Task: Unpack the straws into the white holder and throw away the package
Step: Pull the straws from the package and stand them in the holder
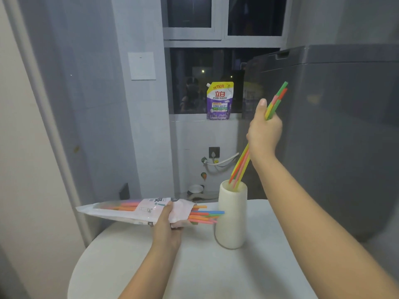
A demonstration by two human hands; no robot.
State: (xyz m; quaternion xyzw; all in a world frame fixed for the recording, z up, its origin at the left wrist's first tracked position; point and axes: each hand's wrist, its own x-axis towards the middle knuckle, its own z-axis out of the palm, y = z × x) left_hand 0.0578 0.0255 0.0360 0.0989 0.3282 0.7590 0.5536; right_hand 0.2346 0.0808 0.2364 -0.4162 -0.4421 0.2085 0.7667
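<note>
On the round table (194, 272) I see the white holder (232, 216). My left hand (167, 225) grips the package (138, 210) just left of it; my right hand (264, 130), above it, clasps a straw bundle (240, 167), lower tips inside the holder.

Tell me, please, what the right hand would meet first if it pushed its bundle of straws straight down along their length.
The right hand grips the bundle of straws tilted, lower tips already inside the mouth of the white holder. Pushed on, the tips would probably meet the holder's inner wall or bottom first; its inside is hidden.
</note>
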